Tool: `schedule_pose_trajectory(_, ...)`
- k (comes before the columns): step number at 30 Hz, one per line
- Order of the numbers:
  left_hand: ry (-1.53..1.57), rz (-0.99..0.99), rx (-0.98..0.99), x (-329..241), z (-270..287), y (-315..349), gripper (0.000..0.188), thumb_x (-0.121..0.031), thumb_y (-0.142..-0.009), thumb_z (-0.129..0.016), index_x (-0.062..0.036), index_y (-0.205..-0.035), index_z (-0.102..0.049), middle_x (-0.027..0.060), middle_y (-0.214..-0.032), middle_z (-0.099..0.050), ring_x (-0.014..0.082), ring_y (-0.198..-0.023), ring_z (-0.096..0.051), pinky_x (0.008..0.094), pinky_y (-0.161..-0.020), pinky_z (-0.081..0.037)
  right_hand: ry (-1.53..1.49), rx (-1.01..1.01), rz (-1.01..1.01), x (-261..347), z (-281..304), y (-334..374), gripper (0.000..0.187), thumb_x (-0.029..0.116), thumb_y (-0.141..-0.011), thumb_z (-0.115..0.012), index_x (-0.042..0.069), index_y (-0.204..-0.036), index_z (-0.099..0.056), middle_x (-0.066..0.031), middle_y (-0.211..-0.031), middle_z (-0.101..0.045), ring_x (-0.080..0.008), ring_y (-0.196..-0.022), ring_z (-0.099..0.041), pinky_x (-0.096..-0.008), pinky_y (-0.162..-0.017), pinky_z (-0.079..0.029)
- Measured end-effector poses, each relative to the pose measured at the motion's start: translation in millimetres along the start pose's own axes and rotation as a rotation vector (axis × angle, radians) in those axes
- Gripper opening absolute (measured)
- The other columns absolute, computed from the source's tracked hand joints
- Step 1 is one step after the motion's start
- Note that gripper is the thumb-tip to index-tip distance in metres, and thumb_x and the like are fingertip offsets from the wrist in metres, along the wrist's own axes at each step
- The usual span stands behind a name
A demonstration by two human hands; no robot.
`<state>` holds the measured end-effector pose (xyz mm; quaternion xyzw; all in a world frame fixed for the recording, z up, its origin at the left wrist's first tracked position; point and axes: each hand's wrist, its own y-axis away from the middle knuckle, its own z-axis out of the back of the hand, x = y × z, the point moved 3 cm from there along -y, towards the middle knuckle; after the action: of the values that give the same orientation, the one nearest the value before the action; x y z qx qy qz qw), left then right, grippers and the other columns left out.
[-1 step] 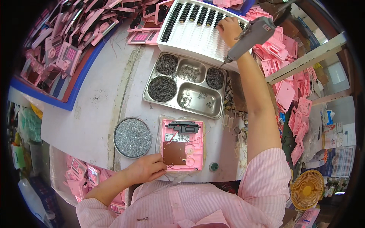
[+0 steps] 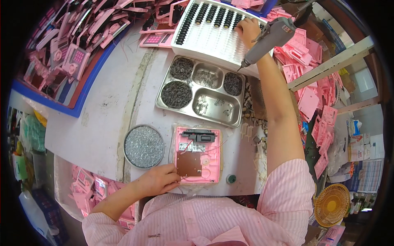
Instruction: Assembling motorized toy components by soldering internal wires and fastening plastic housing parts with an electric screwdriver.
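In front of me lies a pink plastic housing [image 2: 210,174], open side up, with a brown board, a black module across its far end and thin wires. My left hand [image 2: 162,179] has its fingers bent closed on the housing's near left corner. Stretched far forward, my right hand [image 2: 248,30] is over a white ridged tray [image 2: 201,43] holding rows of small black round parts [image 2: 226,19]. Its fingers are pinched together at one row; what is between them is too small to make out. A grey electric screwdriver [image 2: 269,41] hangs above my right forearm.
A steel compartment tray [image 2: 186,110] holds dark springs or small metal parts. Beside the housing stand a round dish [image 2: 143,146] of silvery screws and a small green-topped object [image 2: 231,178]. Pink casings fill a blue-edged bin [image 2: 78,106] at left and are heaped at right.
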<state>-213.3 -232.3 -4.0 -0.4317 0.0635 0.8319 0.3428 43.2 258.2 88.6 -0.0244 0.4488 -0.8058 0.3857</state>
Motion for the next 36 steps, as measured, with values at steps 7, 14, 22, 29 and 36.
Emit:
schedule_pose_trajectory(7,-0.153,0.051,0.066,-6,-3,5,0.026,-0.014,-0.088,-0.065,-0.0128,-0.114,-0.068,0.0109,-0.093,-0.054,0.0308,-0.081,-0.061,0.0415,-0.069,-0.051,-0.555,-0.059,-0.727,4,73,47,0.027,0.018,-0.086,-0.076,0.005,-0.106,-0.064,-0.0058,-0.095,-0.066,-0.0219,-0.090,-0.063,-0.0350,-0.085,-0.053)
schedule_pose_trajectory(14,-0.136,0.039,0.004,-7,-10,5,0.026,-0.011,-0.085,-0.071,-0.0126,-0.111,-0.071,0.0081,-0.086,-0.048,0.0259,-0.075,-0.057,0.0378,-0.063,-0.048,-0.995,0.213,-1.127,198,280,175,0.032,0.005,-0.086,-0.075,0.000,-0.112,-0.058,-0.0044,-0.096,-0.065,-0.0135,-0.086,-0.063,-0.0274,-0.076,-0.050)
schedule_pose_trajectory(22,-0.099,0.045,-0.015,-7,-8,5,0.027,-0.009,-0.084,-0.072,-0.0111,-0.111,-0.071,0.0086,-0.085,-0.047,0.0258,-0.075,-0.055,0.0373,-0.064,-0.047,-0.661,0.263,-0.720,299,289,195,0.016,0.004,-0.077,-0.076,0.006,-0.092,-0.070,-0.0058,-0.085,-0.069,-0.0252,-0.080,-0.059,-0.0370,-0.076,-0.047)
schedule_pose_trajectory(29,-0.095,0.049,-0.030,-6,-9,7,0.029,-0.007,-0.083,-0.072,-0.0114,-0.111,-0.072,0.0088,-0.088,-0.049,0.0253,-0.077,-0.056,0.0364,-0.065,-0.048,-0.551,0.554,-0.551,345,293,194,0.017,0.010,-0.074,-0.077,0.011,-0.087,-0.067,-0.0014,-0.085,-0.067,-0.0257,-0.087,-0.056,-0.0395,-0.080,-0.041)
schedule_pose_trajectory(36,-0.072,0.065,-0.030,-5,-10,6,0.029,-0.006,-0.081,-0.073,-0.0102,-0.110,-0.072,0.0091,-0.087,-0.049,0.0254,-0.076,-0.056,0.0363,-0.065,-0.048,-0.693,0.464,-0.451,336,277,198,0.019,0.013,-0.070,-0.079,0.009,-0.076,-0.061,-0.0021,-0.084,-0.064,-0.0255,-0.086,-0.055,-0.0384,-0.075,-0.045)
